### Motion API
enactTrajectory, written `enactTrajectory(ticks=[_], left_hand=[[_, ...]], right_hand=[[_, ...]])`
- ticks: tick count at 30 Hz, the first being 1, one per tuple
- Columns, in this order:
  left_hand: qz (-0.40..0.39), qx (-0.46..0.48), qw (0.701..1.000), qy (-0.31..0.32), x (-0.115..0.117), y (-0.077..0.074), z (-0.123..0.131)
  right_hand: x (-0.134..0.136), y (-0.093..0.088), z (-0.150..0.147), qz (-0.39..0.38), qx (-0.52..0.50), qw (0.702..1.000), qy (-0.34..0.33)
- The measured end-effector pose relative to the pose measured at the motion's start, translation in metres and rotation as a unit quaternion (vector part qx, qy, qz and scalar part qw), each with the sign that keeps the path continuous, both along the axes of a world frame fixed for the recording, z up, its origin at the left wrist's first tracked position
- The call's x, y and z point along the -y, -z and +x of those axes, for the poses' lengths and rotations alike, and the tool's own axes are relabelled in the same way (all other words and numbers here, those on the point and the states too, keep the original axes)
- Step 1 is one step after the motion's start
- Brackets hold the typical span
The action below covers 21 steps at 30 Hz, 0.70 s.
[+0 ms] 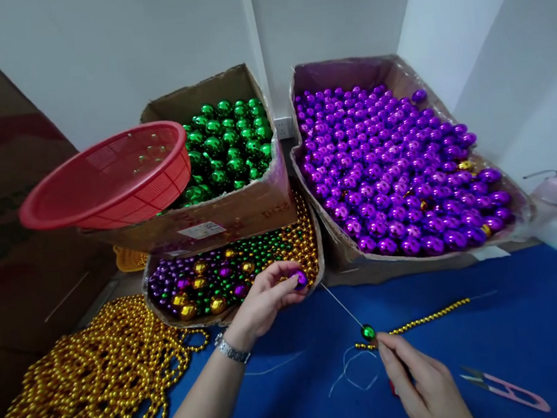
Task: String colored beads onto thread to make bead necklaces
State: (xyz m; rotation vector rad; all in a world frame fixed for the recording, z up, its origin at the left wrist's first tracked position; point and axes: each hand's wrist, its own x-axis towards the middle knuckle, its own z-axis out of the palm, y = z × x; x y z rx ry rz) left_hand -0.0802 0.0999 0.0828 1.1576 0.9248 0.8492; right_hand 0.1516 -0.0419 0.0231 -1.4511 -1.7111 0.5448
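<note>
My left hand, with a metal watch on its wrist, pinches a shiny purple bead above the front right of a box of mixed beads. My right hand is closed on a thin straight needle that points up and left. A green bead sits on the needle, right at the right fingertips. The purple bead is apart from the needle's tip. Beside the right hand, a short gold bead string with loose white thread lies on the blue tabletop.
Pink-handled thread snips lie right of my right hand. Behind stand a carton of green beads and a larger one of purple beads. A red plastic basket rests tilted on the green carton. Gold bead strings are heaped at left.
</note>
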Motion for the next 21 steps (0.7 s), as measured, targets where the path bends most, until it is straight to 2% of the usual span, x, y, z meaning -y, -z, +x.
enactTrajectory(ticks=[3,5,8,10,12,14,16,17,21], left_hand=[[-0.046,0.061,0.997,-0.016,0.006,0.000,-0.004],[-0.035,0.054,0.997,-0.039,0.005,-0.001,-0.006],[0.053,-0.037,0.996,-0.068,0.000,-0.004,-0.014],[0.113,-0.115,0.986,-0.051,-0.007,-0.009,-0.026],[0.177,-0.241,0.954,-0.038,-0.018,-0.012,-0.042],[0.233,-0.386,0.891,-0.055,-0.031,-0.011,-0.058],[0.255,-0.479,0.836,-0.075,-0.044,-0.004,-0.071],[0.252,-0.499,0.826,-0.078,-0.050,0.000,-0.075],[0.231,-0.522,0.818,-0.071,-0.066,0.017,-0.079]], right_hand=[[-0.003,0.001,-0.003,0.010,0.013,1.000,-0.015],[-0.003,0.001,-0.006,0.008,0.018,1.000,-0.020],[-0.003,0.002,-0.007,-0.004,0.019,1.000,-0.019],[-0.002,0.003,-0.007,-0.015,0.017,0.999,-0.022],[-0.001,0.005,-0.006,-0.012,0.018,0.999,-0.029],[-0.002,0.007,-0.006,-0.005,0.021,0.999,-0.038],[-0.002,0.008,-0.007,-0.002,0.024,0.999,-0.040],[-0.002,0.008,-0.008,-0.004,0.027,0.999,-0.041],[-0.003,0.008,-0.013,-0.017,0.038,0.998,-0.044]])
